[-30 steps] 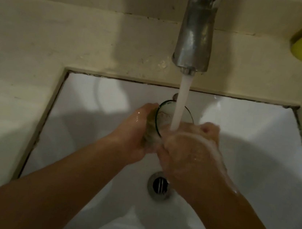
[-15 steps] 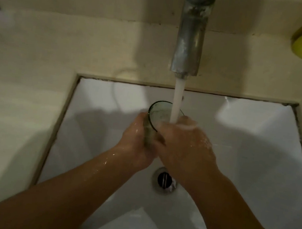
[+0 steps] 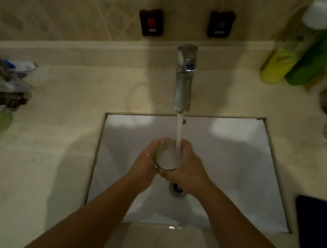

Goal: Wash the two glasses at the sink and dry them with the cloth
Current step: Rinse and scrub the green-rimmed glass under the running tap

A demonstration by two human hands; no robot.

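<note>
The left hand (image 3: 145,163) and right hand (image 3: 189,168) both wrap one glass (image 3: 167,155) between them, under the tap (image 3: 184,79) stream over the sink (image 3: 236,163). It seems mid-rinse; drying remains, presumably with the dark cloth (image 3: 317,235) lying right of the hands. The second glass is not identifiable.

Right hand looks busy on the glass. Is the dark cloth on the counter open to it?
Probably yes. The dark cloth lies right of the sink, nothing between, but the right hand must release the glass first.
</note>
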